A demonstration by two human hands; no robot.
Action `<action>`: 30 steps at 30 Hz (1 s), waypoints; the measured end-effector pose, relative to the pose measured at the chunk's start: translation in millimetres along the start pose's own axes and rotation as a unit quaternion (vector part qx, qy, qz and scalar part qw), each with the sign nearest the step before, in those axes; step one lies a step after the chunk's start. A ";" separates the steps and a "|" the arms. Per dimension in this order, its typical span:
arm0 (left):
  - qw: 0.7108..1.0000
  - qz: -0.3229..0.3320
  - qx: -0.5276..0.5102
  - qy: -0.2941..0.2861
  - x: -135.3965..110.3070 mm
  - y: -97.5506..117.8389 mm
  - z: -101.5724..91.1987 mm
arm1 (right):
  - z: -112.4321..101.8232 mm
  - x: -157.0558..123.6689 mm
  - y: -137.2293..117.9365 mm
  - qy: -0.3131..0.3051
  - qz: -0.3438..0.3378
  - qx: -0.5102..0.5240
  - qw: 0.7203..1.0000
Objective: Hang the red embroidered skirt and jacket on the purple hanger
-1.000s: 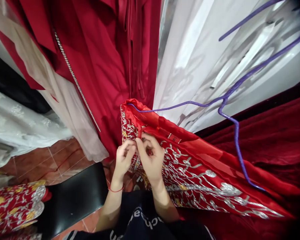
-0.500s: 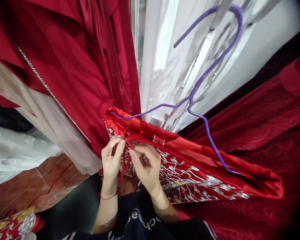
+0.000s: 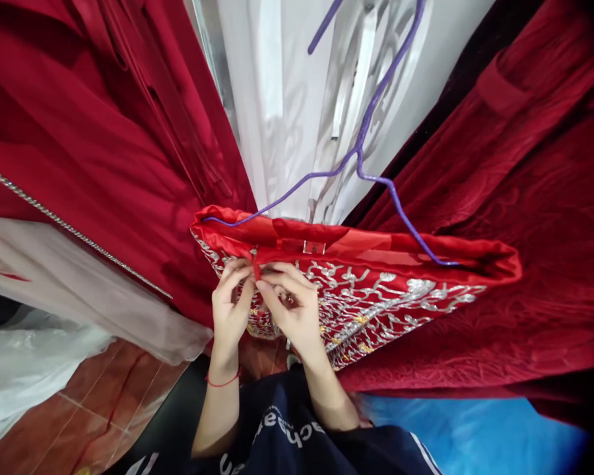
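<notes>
Pinching a thin red tie (image 3: 256,269) at the garment's (image 3: 376,297) top edge, we have both hands closed on it, left hand (image 3: 231,310) and right hand (image 3: 294,315), thumbs meeting forefingers. The garment hangs from a purple hanger (image 3: 376,179), just before us between red dresses (image 3: 103,152). We judge a hard tug could slide the slick satin off the wire, or rip the tie loose.

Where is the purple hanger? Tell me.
Head view, centre: the purple hanger has its arms inside the top of the red embroidered garment, just above the left hand and right hand, hook against the white cover.
</notes>
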State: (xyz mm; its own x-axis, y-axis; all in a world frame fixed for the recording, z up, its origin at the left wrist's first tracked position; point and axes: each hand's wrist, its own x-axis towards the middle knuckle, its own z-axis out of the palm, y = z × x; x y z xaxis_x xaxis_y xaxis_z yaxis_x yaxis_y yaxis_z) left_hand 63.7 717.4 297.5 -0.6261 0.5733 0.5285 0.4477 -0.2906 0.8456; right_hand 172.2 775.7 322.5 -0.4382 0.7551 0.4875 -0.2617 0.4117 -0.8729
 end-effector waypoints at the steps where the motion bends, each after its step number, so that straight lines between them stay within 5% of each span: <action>1: 1.000 0.004 -0.008 -0.006 -1.9 -0.2 -3.2 | 2.5 -2.8 -1.1 0.012 0.005 -0.003 1.000; 8: 0.996 0.034 -0.052 -0.058 -1.3 11.3 -25.9 | 20.4 -23.6 -10.4 0.064 0.012 -0.060 0.996; 13: 0.993 0.079 -0.044 -0.079 4.9 26.4 -25.3 | 24.6 -36.0 -16.8 0.087 -0.026 -0.139 0.986; 23: 0.985 0.016 -0.069 -0.155 -3.7 24.9 -28.2 | 20.1 -41.2 -15.4 0.050 -0.030 -0.158 0.986; 26: 0.986 -0.044 -0.091 -0.131 -4.9 22.8 -22.9 | 10.2 -41.5 -17.9 -0.012 -0.009 -0.177 0.984; 30: 0.976 -0.121 -0.155 -0.094 -9.2 20.8 -9.2 | -12.6 -46.2 -37.5 -0.248 -0.004 -0.191 0.950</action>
State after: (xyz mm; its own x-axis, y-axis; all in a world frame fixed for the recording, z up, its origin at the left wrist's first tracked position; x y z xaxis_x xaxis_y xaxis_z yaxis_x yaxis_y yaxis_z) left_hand 73.0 699.0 310.9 -0.5475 0.7762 0.3126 0.0693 -0.3303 0.9413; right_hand 213.2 731.8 332.5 -0.8136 0.4569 0.3596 0.0229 0.6432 -0.7653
